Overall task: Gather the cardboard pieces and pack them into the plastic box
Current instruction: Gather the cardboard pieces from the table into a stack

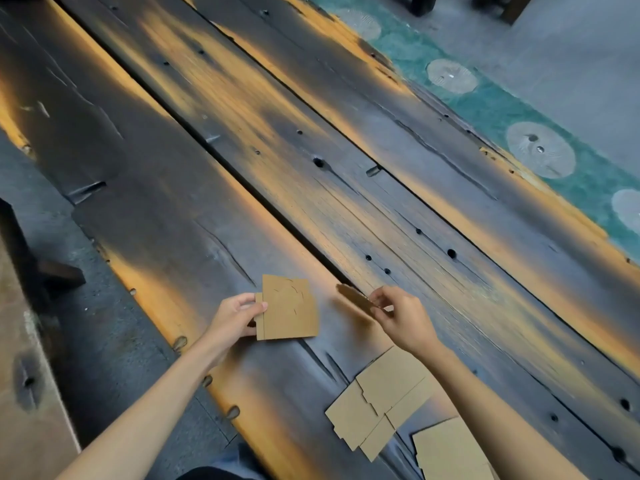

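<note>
My left hand [235, 318] grips a small stack of brown cardboard pieces [289, 308] by its left edge, held flat just above the dark wooden table [207, 202]. To its right, my right hand [401, 318] pinches a narrow cardboard piece [353, 297] that appears edge-on and tilted. More cardboard pieces [381, 400] lie overlapped on the table under my right forearm, and another cardboard sheet [450, 452] lies at the bottom edge. No plastic box is in view.
The table is made of long charred planks with gaps, knots and holes. Its left edge drops to a grey floor with a dark wooden block [55, 275]. Beyond the right edge lies a green mat with pale circles [540, 148].
</note>
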The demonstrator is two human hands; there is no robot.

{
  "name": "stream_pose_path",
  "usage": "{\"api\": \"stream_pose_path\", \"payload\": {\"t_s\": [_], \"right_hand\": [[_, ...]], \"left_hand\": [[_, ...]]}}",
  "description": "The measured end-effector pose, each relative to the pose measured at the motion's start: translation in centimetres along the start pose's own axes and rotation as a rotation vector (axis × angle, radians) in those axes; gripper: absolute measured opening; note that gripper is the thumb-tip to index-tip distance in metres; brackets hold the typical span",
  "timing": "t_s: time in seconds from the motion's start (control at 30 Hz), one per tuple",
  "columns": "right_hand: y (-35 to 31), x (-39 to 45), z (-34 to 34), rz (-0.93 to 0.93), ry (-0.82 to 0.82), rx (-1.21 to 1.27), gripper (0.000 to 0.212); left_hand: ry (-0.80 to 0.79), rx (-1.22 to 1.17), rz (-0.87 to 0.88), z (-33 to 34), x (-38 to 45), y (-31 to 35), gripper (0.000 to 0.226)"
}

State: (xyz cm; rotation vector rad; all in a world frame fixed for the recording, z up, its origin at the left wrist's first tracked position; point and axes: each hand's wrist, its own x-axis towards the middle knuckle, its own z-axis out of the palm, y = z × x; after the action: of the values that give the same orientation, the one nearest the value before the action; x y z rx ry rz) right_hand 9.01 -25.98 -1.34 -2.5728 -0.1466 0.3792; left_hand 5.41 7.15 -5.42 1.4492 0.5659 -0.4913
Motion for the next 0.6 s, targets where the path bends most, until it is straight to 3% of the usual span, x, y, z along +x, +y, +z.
{"api": "stream_pose_path", "payload": {"t_s": [0.2, 0.3, 0.47, 0.6], "right_hand": [[-3.1, -6.0, -0.9, -0.097, 0.285, -0.061, 0.029], [-4.3, -8.6, 0.0, -0.226, 0.396, -0.123, 0.046], [-5.0, -10.8, 1.6, -0.262, 0.42, -0.221, 0.062], [-4.7, -12.4, 1.8, -0.239, 0.392, -0.201, 0.053]], "left_hand": [[-0.184, -0.091, -0.022, 4.1, -1.4, 1.3, 0.022], [-0.312, -0.142, -0.012, 5.9, -2.3, 1.6, 0.026], [-0.466, -0.188, 0.006, 8.5, -3.8, 1.9, 0.028], [-0.563, -0.328, -0.016, 10.2, -4.9, 2.1, 0.036]]}}
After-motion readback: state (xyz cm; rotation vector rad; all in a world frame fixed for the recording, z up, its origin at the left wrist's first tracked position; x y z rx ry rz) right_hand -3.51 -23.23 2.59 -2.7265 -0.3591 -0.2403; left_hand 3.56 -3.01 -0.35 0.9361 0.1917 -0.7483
